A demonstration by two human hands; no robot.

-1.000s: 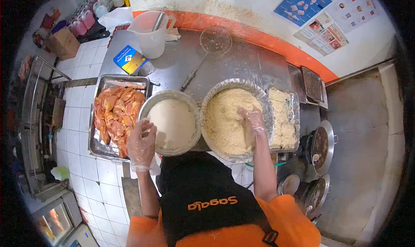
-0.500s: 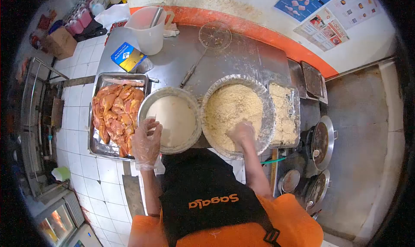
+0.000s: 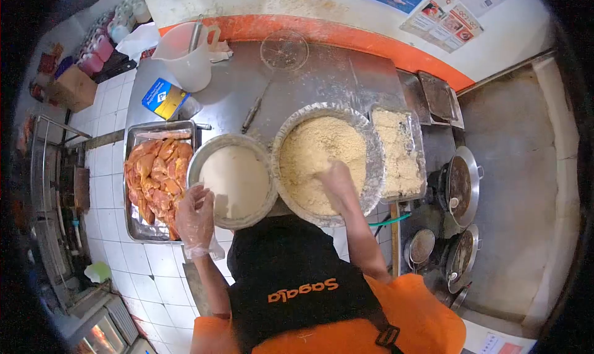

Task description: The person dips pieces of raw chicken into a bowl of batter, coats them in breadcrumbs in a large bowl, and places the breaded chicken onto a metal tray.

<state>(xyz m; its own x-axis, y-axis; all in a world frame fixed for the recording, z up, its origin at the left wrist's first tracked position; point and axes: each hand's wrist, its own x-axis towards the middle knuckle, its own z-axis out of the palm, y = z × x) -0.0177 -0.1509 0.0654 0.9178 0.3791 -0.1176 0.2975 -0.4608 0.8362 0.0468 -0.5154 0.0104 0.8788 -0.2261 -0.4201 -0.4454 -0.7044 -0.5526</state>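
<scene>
In a clear plastic glove, my left hand [image 3: 196, 220] hovers at the near left rim of a bowl of pale batter [image 3: 234, 179], its fingers curled loosely and holding nothing visible. My right hand [image 3: 337, 182], blurred, is in a large bowl of crumbly flour [image 3: 322, 145]; its fingers are partly sunk in the flour, so what they hold is hidden. Left of the batter, a metal tray [image 3: 129, 230] bears raw chicken pieces [image 3: 159, 174]. A clear tub of crumbly coating [image 3: 396, 150] stands right of the flour bowl.
A white jug [image 3: 189, 60] and a blue-yellow box [image 3: 164, 98] stand at the back left of the metal table [image 3: 334, 75]. A wire strainer [image 3: 284, 51] lies behind the bowls. Large pans [image 3: 463, 187] sit at the right, lower than the table.
My right hand has shifted about within the flour. My left hand stays beside the batter bowl with its fingers curled. The whole view has turned a little, moving the table leftward.
</scene>
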